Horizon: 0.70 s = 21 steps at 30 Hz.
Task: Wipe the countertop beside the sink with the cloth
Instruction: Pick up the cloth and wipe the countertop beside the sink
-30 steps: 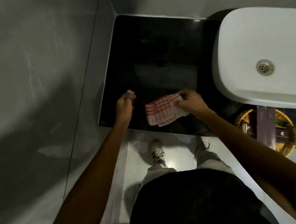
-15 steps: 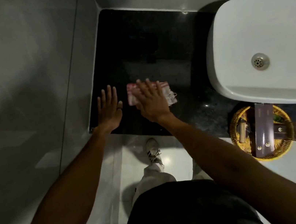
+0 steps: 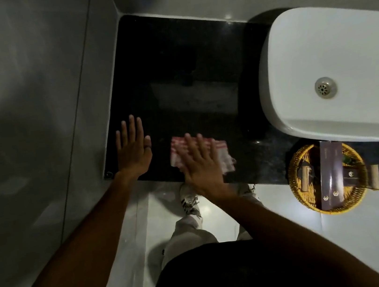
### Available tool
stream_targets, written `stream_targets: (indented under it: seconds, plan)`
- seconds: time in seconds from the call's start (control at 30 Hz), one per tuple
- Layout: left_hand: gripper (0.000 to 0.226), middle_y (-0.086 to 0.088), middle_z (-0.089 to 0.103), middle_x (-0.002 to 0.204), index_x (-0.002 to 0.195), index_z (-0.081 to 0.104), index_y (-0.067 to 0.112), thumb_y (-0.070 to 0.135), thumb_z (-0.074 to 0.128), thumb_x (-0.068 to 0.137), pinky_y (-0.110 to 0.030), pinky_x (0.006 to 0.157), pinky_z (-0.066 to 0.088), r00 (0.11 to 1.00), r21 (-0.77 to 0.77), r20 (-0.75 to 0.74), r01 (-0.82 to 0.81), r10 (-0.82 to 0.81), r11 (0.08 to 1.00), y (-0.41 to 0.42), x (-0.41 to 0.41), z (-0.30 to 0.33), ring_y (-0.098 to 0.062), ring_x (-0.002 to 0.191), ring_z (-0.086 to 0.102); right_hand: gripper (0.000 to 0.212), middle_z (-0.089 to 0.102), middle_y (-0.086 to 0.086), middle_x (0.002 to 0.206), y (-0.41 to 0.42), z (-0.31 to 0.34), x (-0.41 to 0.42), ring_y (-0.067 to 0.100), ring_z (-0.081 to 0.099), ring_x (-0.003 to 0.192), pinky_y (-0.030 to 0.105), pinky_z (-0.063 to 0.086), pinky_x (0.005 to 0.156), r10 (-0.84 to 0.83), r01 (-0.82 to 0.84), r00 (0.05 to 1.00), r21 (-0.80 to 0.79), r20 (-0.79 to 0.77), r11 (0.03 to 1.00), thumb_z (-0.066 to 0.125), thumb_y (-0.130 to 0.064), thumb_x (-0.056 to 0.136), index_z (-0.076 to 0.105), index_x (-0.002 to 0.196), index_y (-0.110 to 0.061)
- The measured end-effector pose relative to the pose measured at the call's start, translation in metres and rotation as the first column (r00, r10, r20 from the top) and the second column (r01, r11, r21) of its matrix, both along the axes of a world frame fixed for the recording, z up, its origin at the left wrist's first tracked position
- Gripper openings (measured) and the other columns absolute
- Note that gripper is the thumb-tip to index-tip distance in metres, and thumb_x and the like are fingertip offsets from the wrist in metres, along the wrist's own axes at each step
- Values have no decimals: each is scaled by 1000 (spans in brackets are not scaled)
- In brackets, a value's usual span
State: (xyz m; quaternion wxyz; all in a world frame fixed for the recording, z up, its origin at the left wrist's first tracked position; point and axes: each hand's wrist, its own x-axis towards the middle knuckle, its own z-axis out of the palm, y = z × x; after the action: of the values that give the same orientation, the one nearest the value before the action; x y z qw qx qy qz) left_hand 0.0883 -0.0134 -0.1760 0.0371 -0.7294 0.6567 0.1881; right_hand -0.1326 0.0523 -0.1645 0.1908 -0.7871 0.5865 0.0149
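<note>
A red-and-white checked cloth (image 3: 225,156) lies flat on the black polished countertop (image 3: 173,72) near its front edge. My right hand (image 3: 200,162) presses down on the cloth with flat, spread fingers and covers most of it. My left hand (image 3: 134,149) rests palm-down with fingers apart on the bare counter, just left of the cloth, by the left wall. The white sink (image 3: 335,72) stands to the right of the wiped area.
A yellow wicker basket (image 3: 300,190) with a purple box and small items sits at the counter's front edge below the sink. Grey tiled walls close in the counter at the left and back. My legs and shoes show over the white floor.
My right hand went from pinching the cloth's edge to pressing flat on it, then slid it back toward the front edge. My left hand opened flat on the counter.
</note>
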Motion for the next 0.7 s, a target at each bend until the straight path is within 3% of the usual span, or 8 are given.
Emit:
stream_targets:
  seconds: [0.1,0.2,0.27,0.33,0.43,0.53,0.63,0.7]
  plan:
    - [61,-4,-10,173,163,-6,19,38,15,109,-47,129,-6,1000,29,2,9,-9,1000,0,3,2,-26,159,-12,59,11,3,173,-68,4,1,34,6,160,62,6,127,121,-121,992,-14,-36,993,29,-46,103,24,161,-35]
    - [62,-3,-14,172,163,-10,20,39,13,108,-47,129,-8,1000,49,7,2,-2,999,0,2,3,-25,159,-15,59,9,3,174,-115,6,-32,34,5,161,61,2,127,2,-2,996,6,-92,1000,31,-46,104,21,161,-34]
    - [63,-3,-15,172,162,-10,21,40,13,107,-47,129,-8,1000,49,8,-4,3,999,-1,1,3,-25,159,-15,63,9,3,174,-112,5,-42,35,6,160,62,3,127,-56,54,995,-18,-88,998,27,-56,103,18,162,-35]
    - [63,-3,-14,172,162,-10,21,40,14,108,-46,128,-9,1000,42,12,-8,8,999,-1,0,3,-25,159,-14,81,7,3,173,-90,4,-27,35,4,160,61,2,127,-42,40,996,-37,-74,999,24,-77,93,18,162,-35]
    - [62,-2,-13,172,162,-10,21,39,13,107,-43,126,-12,1000,41,16,-3,3,999,0,0,2,-24,159,-13,108,2,4,174,-42,0,-2,35,1,160,63,4,126,182,-184,982,-42,-42,982,30,-95,77,13,163,-33]
    - [61,-1,-14,172,162,-10,22,40,12,108,-42,125,-13,1000,45,1,-2,2,999,-3,0,3,-23,159,-14,89,8,3,174,-3,-5,-11,34,4,161,63,7,127,334,-335,942,-66,-16,940,45,-68,88,14,163,-32]
    - [61,-1,-14,172,162,-9,22,40,14,108,-43,126,-12,1000,39,-2,7,-7,999,-2,1,3,-23,159,-14,75,27,0,169,30,5,-33,32,18,159,62,17,126,405,-403,914,-45,31,914,53,-37,89,30,160,-34]
    - [62,-1,-14,172,162,-10,22,40,14,108,-43,127,-11,1000,36,-3,11,-11,999,-1,0,1,-23,159,-14,74,34,-3,166,40,13,-46,31,21,158,62,16,127,411,-413,908,12,78,911,61,-25,86,38,156,-34]
